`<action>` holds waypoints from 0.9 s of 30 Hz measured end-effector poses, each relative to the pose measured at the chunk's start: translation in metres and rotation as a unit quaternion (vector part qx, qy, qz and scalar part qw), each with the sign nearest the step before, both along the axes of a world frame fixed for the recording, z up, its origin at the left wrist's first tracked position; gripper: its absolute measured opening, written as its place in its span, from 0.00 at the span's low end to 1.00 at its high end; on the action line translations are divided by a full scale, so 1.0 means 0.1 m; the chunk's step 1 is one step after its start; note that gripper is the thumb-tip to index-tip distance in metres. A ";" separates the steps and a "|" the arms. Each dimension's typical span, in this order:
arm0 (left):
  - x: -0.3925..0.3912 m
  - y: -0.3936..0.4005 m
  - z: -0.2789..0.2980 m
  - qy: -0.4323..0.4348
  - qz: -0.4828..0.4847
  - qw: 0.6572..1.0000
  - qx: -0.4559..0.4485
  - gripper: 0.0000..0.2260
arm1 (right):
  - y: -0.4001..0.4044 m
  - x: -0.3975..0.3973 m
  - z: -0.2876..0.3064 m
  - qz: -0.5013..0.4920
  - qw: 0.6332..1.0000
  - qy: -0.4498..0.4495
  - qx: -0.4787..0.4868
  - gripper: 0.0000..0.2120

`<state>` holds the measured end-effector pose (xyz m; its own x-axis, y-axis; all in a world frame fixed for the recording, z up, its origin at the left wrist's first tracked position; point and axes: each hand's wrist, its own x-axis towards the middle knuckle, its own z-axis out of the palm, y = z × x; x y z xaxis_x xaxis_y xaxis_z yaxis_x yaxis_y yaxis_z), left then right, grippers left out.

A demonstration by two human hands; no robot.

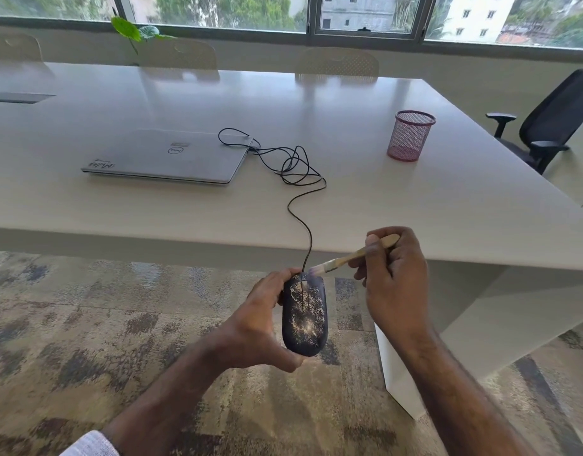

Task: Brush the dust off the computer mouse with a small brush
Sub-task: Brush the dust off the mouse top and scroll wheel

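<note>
The left hand (pixel 257 320) cradles the dusty wired mouse (pixel 304 315) off the bench (pixel 349 205), over the carpet. The right hand (pixel 395 284) pinches the small brush (pixel 346 258), bristles at the mouse's front; short outward strokes, I'd say.

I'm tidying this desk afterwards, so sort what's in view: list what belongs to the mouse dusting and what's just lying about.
In the job:
- mouse, dusty, held in the left hand
- brush, in the right hand, bristles at the mouse's front
- mouse cable

Lying about:
- closed laptop
- pink mesh cup
- office chair
- table
</note>
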<state>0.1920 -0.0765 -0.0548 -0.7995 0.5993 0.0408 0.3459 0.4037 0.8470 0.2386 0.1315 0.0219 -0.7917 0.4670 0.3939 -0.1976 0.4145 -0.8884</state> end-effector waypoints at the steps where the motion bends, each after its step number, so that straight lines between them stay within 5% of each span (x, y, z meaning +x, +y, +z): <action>1: 0.00 0.00 0.00 0.001 -0.002 1.000 0.001 0.53 | -0.01 0.00 -0.01 0.003 1.000 -0.010 0.002 0.11; 27: 0.01 0.04 0.02 -0.028 -0.001 1.000 0.013 0.52 | 0.09 0.01 -0.10 -0.008 0.999 -0.046 -0.003 0.10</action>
